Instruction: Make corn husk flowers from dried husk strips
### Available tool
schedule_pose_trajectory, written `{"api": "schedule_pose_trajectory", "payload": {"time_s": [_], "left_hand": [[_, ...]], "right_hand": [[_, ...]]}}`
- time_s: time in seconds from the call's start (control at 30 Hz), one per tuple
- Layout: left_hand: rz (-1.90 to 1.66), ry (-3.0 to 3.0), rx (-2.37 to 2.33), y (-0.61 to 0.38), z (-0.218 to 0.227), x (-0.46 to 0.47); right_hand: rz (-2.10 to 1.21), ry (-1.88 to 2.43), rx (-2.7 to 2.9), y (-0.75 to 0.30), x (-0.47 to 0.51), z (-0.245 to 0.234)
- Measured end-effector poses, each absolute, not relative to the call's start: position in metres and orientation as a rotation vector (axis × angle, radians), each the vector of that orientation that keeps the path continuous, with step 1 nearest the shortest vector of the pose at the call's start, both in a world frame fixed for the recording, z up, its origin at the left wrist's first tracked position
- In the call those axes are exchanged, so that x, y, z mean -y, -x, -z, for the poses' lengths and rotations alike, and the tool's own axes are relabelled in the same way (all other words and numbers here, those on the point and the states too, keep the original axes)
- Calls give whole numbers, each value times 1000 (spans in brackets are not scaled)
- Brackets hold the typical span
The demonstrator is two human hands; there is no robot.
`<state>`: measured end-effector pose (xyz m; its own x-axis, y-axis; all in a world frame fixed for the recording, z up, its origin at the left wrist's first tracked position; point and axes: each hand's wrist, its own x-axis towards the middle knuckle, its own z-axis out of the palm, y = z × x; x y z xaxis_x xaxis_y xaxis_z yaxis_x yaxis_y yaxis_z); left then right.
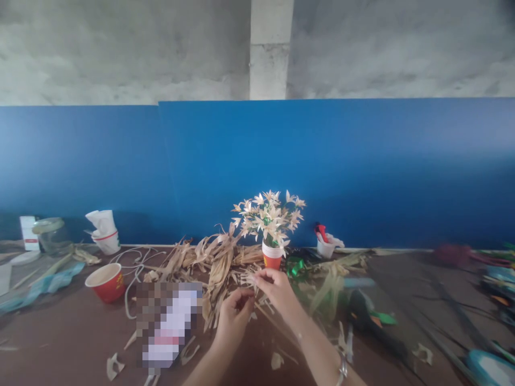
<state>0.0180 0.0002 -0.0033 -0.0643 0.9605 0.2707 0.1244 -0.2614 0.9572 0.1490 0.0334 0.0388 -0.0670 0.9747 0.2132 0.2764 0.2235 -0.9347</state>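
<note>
My left hand (237,311) is closed, thumb and fingertips pinched, low over the brown table. Beside it on the right, my right hand (277,294) also pinches, its fingertips almost meeting the left ones. Whatever lies between the fingers is pale and too small to name. Just beyond the hands, a red and white paper cup (272,260) holds a bunch of cream star-shaped flowers (271,217) with green stems. Dried corn husks (219,262) are heaped to the left of that cup. Small pale husk pieces (245,276) lie right behind my fingertips.
On the left are a red paper bowl (105,283), a white cable (131,268), a glass jar (52,236) and a cup with tissue (107,241). A white cup (325,247) with red-handled contents stands right. Dark tools (372,321) and tape (491,369) lie farther right. A blue partition (241,155) rises behind.
</note>
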Motion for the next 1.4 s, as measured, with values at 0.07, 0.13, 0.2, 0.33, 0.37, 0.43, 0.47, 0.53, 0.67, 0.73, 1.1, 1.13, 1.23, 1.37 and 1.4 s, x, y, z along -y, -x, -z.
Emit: {"api": "schedule_pose_trajectory", "payload": {"time_s": [0.07,0.13,0.2,0.33,0.37,0.43,0.47,0.53,0.67,0.73,1.1,1.13,1.23,1.37,1.4], "left_hand": [[-1420,-1477,-1217,-18,2,0],[-1419,-1472,-1209,-18,3,0],[-1406,-1432,-1206,-18,5,-1],[-1373,-1330,-1227,-19,8,-2],[-1371,-1326,-1238,-19,8,-2],[-1372,-1338,-1265,-18,8,-2],[-1376,-1347,-1280,-18,8,-2],[-1389,-1359,-1312,-18,8,-2],[-1395,-1336,-1323,-19,7,-2],[-1399,-1316,-1310,-20,6,-2],[-1463,-1282,-1279,-23,5,-1],[-1470,-1291,-1270,-23,5,-1],[-1467,-1295,-1235,-21,5,-2],[-1484,-1231,-1217,-16,5,-5],[-1497,-1208,-1213,-14,6,-7]], "right_hand": [[-919,1229,1530,-149,-34,-38],[-916,1232,1524,-149,-34,-38],[-920,1225,1525,-149,-35,-37],[-947,1225,1517,-150,-36,-37],[-950,1230,1514,-151,-36,-37],[-946,1237,1513,-150,-36,-36],[-946,1240,1515,-150,-35,-37],[-952,1241,1529,-150,-32,-39],[-864,1235,1627,-161,-27,-53],[-693,1350,1679,-179,-25,-63],[-13,2711,1494,-321,29,-51],[-46,2744,1470,-324,34,-46],[-110,2768,1465,-329,40,-32],[-164,2721,1486,-335,36,-25],[-147,2706,1484,-337,35,-25]]}}
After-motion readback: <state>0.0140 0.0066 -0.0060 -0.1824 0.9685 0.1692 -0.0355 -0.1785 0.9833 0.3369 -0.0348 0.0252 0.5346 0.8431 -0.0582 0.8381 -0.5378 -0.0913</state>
